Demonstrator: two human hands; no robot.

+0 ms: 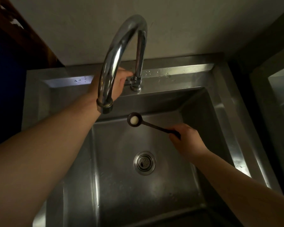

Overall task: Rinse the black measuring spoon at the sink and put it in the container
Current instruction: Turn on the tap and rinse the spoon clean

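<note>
My right hand [186,138] grips the handle end of the black measuring spoon [147,124] over the steel sink [223,112]. The spoon's round bowl, with a pale patch inside, sits just right of and below the spout of the curved chrome faucet [121,46]. No water runs from the spout. My left hand [120,82] reaches behind the spout and is closed on the tap handle at the faucet base; the spout hides part of it. No container is in view.
The sink drain strainer [144,163] lies in the middle of the basin floor. A pale wall rises behind the faucet. Dark wood [23,30] stands at the upper left, and a second steel surface [280,89] borders the right.
</note>
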